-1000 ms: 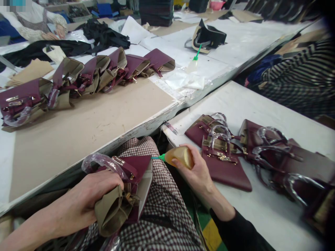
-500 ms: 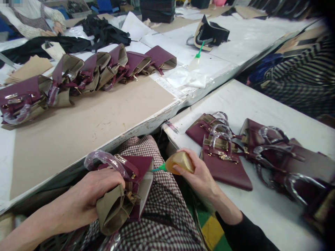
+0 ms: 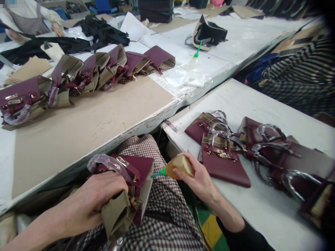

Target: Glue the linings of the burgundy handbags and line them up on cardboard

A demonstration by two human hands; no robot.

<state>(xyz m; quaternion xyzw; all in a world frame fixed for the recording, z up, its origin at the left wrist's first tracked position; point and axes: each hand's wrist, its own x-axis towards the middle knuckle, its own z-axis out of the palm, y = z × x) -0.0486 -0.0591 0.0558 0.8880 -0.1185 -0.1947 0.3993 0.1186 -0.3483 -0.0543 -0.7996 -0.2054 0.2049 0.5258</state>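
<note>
A maroon handbag (image 3: 142, 167) lies on its side over my lap, its handle wrapped in clear plastic and its olive lining pulled out. My left hand (image 3: 101, 195) is closed on the bag near the handle and lining. Between the thumb and fingers of my right hand (image 3: 197, 177) is a squeeze bottle (image 3: 180, 166) of amber liquid, tilted to the left. Its green nozzle tip is at the bag's open edge; whether it touches cannot be made out.
Several maroon bags (image 3: 91, 69) line the left table (image 3: 86, 122). More bags (image 3: 226, 167) lie on the white right table (image 3: 261, 209). A second bottle (image 3: 193, 62) stands beyond, near a black bag piece (image 3: 213, 33). People sit at the back left and right.
My left hand and the handbag have shifted slightly right and down. The bottle's nozzle tip has moved slightly down along the bag's edge. The person at the back left has moved their hands.
</note>
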